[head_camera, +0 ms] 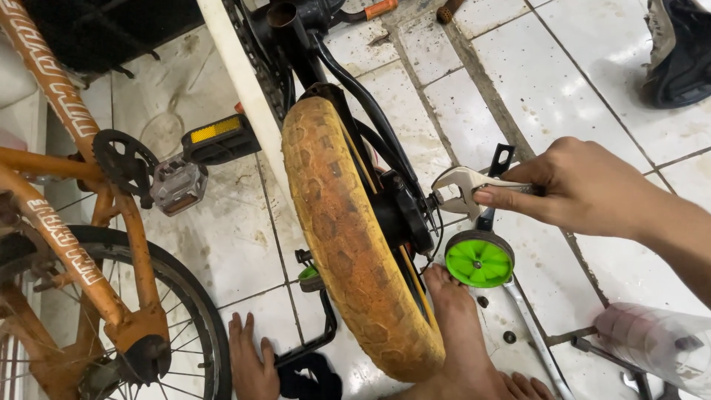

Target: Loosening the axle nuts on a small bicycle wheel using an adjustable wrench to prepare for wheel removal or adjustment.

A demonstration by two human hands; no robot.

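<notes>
Right hand turning a wrench at the tyre's axle.

The wrench (463,187) bites the axle just right of the yellow tyre (348,244), fingers of the right hand (585,189) pinching its handle. Below it hangs a green wheel (479,259); a foot (463,333) touches the tyre. Left of the tyre, the left hand (252,363) lies flat, fingers spread, beside an orange bike (81,244).

Silver adjustable wrench (466,187) horizontal, jaws on rear axle nut beside worn yellow tyre (337,222); green training wheel (479,259) just below.
</notes>
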